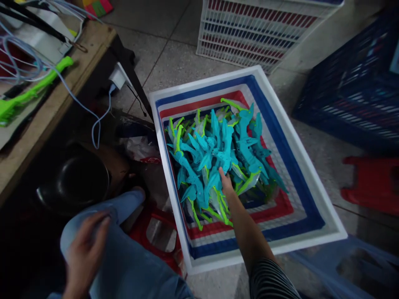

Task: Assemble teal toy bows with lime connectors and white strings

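Snagging looks likely mid-frame because overlapping turquoise pieces point(227, 143) crowd the right hand point(225, 181), its grip, like that of the blurred left hand point(86, 246), impossible to tell!

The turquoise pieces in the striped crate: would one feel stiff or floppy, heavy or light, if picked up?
Probably stiff: the turquoise pieces look moulded, with crisp, pointed shapes. Likely light for their size, since they appear to be thin plastic. One might snag when lifted, as they lie jumbled with green-edged pieces in the crate.
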The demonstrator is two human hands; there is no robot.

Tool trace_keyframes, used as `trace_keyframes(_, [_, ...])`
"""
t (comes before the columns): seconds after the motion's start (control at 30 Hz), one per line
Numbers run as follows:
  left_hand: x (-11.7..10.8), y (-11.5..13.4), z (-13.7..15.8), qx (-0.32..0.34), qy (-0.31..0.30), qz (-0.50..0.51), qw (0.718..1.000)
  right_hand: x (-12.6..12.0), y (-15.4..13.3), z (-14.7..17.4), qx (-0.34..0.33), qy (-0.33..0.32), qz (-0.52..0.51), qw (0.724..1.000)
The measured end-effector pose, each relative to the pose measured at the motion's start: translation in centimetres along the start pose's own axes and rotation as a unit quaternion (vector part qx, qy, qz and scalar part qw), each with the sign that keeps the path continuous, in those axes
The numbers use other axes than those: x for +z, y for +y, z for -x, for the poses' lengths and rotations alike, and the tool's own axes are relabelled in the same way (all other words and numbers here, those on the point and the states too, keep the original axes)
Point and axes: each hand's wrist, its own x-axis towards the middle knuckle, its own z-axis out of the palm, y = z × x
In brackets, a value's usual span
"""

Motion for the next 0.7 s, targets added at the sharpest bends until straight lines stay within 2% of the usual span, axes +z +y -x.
trace_keyframes(0.07, [5.8, 2.4, -2.9, 0.110, -0.052, 0.019, 0.992, 0.7, 0.0, 0.3, 0.032, -0.029, -0.023, 0.999])
trace_keyframes(0.1, [8.8, 3.5, -4.2, 0.128, -0.112, 0.044, 0.984, 1.2, -0.1, 0.1, 0.046, -0.045, -0.033, 0.997])
trace_keyframes(0.13, [11.7, 4.3, -5.3, 0.109, -0.164, 0.075, 0.978, 1.7, -0.5, -0.1, 0.056, -0.060, -0.043, 0.996])
trace_keyframes(0.17, [14.3, 4.7, -6.1, 0.059, -0.195, 0.097, 0.974, 2.2, -0.9, -0.5, 0.063, -0.072, -0.053, 0.994])
trace_keyframes(0.2, [16.5, 4.8, -6.8, 0.016, -0.213, 0.114, 0.970, 2.7, -1.3, -1.0, 0.067, -0.083, -0.062, 0.992])
trace_keyframes(0.27, [19.5, 4.0, -7.7, -0.045, -0.233, 0.148, 0.960, 3.8, -2.3, -1.8, 0.072, -0.102, -0.077, 0.989])
trace_keyframes(0.33, [20.9, 2.5, -8.4, -0.078, -0.239, 0.183, 0.950, 5.1, -2.9, -2.2, 0.073, -0.121, -0.087, 0.986])
trace_keyframes(0.43, [21.8, 1.2, -9.6, -0.099, -0.239, 0.227, 0.939, 7.4, -3.1, -1.8, 0.067, -0.144, -0.098, 0.982])
trace_keyframes(0.57, [22.7, 1.8, -11.8, -0.093, -0.256, 0.254, 0.928, 10.9, -3.0, -0.4, 0.061, -0.163, -0.103, 0.979])
trace_keyframes(0.7, [23.3, 2.9, -12.5, -0.047, -0.290, 0.308, 0.905, 14.0, -3.0, 1.9, 0.060, -0.159, -0.123, 0.978])
